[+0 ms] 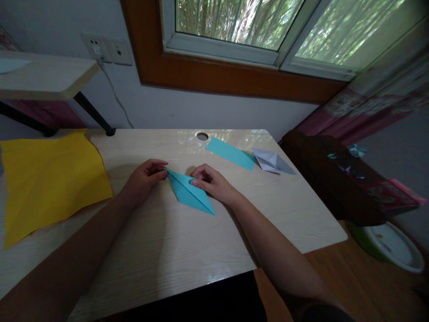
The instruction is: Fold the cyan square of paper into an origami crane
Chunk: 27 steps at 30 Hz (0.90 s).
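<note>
In the head view, the person has a blue folded paper at the middle of the desk, shaped like a long kite, with one point at the far left and the other at the near right. A dark line, a crease or the meeting of two edges, runs lengthwise along it.

The left hand has its thumb and fingers pinched together at the far-left point. The right hand is loosely curled at the far-right edge, thumb laid on top; its fingers are partly hidden, so I cannot tell how firmly they press from beneath.

The step in hand looks like lining up or pressing a fold in this piece. The next move seems to call for the left pinch to hold the point true while the right thumb presses along the edge without skewing the layers.

To the far right lies a blue strip, with a white folded paper by its right end. A yellow sheet lies at the left.
</note>
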Tool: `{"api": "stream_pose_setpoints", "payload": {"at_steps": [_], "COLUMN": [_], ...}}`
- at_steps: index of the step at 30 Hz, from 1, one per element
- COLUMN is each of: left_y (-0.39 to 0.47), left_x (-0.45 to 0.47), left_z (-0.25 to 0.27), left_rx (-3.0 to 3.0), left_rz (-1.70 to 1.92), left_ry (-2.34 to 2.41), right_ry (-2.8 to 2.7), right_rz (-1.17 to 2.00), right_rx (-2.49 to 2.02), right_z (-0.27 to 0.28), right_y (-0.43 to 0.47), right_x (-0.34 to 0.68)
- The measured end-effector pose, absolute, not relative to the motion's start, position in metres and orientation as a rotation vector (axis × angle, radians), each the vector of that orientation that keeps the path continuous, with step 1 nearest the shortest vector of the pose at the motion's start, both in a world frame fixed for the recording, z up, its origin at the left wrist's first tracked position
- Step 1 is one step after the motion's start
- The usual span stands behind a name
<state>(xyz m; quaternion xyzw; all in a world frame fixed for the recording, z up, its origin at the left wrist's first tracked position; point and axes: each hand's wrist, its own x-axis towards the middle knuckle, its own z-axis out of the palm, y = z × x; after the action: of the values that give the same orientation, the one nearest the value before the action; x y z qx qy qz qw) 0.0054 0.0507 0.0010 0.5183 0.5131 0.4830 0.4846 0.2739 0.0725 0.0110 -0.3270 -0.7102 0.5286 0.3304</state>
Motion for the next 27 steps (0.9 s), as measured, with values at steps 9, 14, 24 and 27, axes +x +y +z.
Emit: {"api": "stream_pose_setpoints", "payload": {"at_steps": [9, 14, 24, 27], "left_y": [0.044, 0.045, 0.043, 0.042], "left_x": [0.021, 0.023, 0.029, 0.032], "left_z": [0.009, 0.009, 0.015, 0.014], "left_rx": [1.336, 1.327, 1.396, 1.404], "left_rz": [1.072, 1.063, 1.017, 1.001], "left_ry": [1.229, 1.262, 1.305, 1.297], "right_ry": [-1.839, -1.857, -1.766, -1.73], "right_rz": [1.394, 1.436, 1.498, 1.531], "right_rx": [-0.872, -0.869, -0.83, -0.796], "right_z": [0.008, 0.005, 0.005, 0.003], "right_y": [0.07, 0.07, 0.071, 0.072], "right_x": [0.261, 0.259, 0.253, 0.253]}}
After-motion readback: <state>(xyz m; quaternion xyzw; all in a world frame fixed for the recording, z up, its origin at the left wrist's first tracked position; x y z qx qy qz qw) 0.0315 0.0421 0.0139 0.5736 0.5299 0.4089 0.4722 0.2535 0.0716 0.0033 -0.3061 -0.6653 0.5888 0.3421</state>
